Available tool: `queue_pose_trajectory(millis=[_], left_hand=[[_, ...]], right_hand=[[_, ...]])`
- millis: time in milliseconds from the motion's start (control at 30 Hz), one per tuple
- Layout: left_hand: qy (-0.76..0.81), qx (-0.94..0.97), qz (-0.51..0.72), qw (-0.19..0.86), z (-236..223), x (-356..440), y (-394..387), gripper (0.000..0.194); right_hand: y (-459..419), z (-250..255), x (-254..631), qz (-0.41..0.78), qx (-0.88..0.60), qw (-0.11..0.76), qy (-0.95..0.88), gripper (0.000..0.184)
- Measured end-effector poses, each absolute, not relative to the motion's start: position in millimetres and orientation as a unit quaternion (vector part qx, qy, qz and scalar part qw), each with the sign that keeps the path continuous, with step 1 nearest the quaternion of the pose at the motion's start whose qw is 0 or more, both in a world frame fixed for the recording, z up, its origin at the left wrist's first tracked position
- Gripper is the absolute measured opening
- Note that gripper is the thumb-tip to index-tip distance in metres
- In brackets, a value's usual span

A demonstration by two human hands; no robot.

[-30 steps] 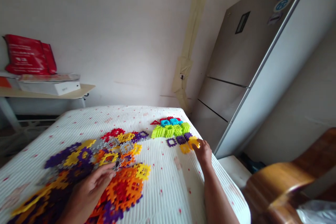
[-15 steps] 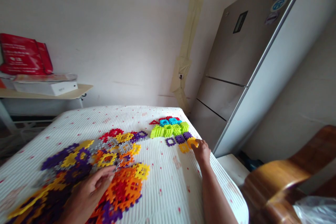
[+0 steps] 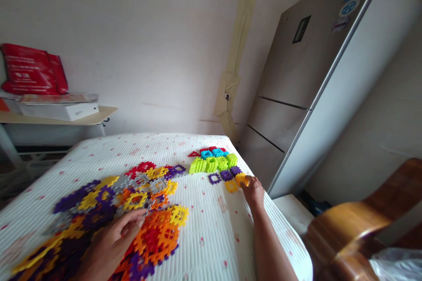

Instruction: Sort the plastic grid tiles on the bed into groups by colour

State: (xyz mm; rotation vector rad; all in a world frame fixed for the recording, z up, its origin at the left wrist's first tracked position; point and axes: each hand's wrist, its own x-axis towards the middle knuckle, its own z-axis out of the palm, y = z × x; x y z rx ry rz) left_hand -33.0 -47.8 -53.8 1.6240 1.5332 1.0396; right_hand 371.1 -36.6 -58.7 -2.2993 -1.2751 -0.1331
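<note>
White ribbed bedcover carries plastic waffle blocks, and near its right edge the right hand closes its fingers on a yellow block just beside a purple block, where a careless press could skew the row, while the open left hand could scatter the orange heap.

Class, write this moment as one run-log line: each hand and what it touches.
left hand: over mixed plastic tile pile | right hand: touching yellow plastic tile | nearby: purple plastic tiles
</note>
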Motion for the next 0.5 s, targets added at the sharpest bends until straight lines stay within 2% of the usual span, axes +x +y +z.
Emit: queue_pose_trajectory(millis=[333, 500], left_hand=[[0.584, 0.61, 0.4, 0.356, -48.6, -30.5, -48.6, 0.035], [0.591, 0.595, 0.401, 0.368, -42.9, -27.5, -50.9, 0.036]], right_hand=[[-36.5, -55.2, 365.0, -0.051, -0.862, 0.216, -0.456, 0.053], [-31.8, -60.6, 365.3, -0.056, -0.861, 0.202, -0.463, 0.057]])
